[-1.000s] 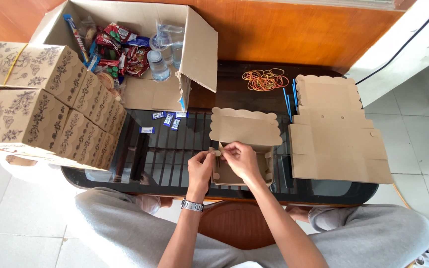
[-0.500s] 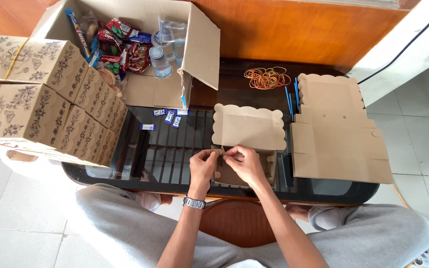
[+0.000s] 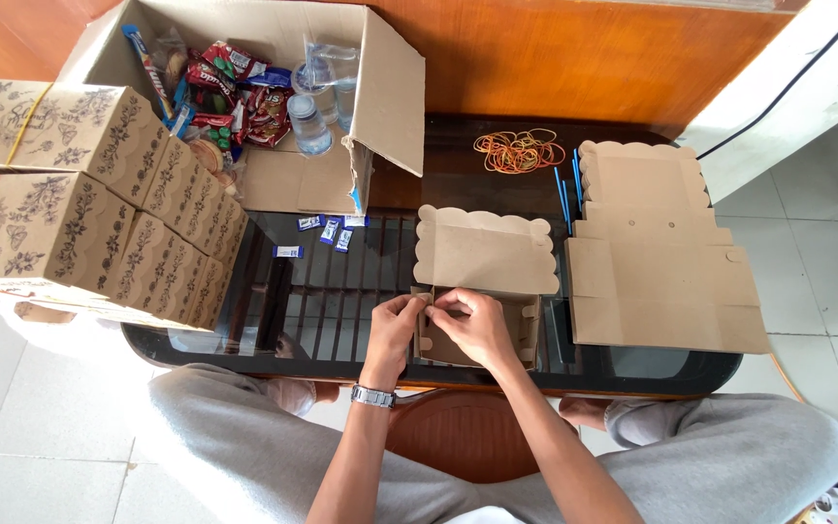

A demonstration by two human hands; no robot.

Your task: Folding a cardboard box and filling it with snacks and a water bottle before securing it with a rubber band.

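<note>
Seated person assembling a small brown kraft-card box with a scalloped lid [image 3: 482, 291] on a dark glass-topped slatted table [image 3: 341, 291]. The box sits at the near edge of the table, directly in front of the person, its lid flap lying open and flat away from the body. The left hand [image 3: 395, 325] and right hand [image 3: 472, 325] meet at the box's left side wall, where the fingertips of both pinch a small card tab; each grip is narrow and closed on the card, not on any loose object. Both forearms rise from the lap and converge, wrists slightly bent; a metal wristwatch [image 3: 372, 395] shows on the left wrist.

For a clean result at this step, the tab is best seated fully in its slot while the wall is held square, with pressure from the pads rather than the nails so the card does not crease.

To the right lies a stack of flat unfolded kraft box blanks [image 3: 661, 262]; behind it, a heap of coloured rubber bands [image 3: 519, 150]. To the left stand printed finished boxes [image 3: 89, 204] and an open corrugated carton of wrapped snacks and water cups [image 3: 264, 107]; small blue sachets [image 3: 327, 233] lie just below it.
</note>
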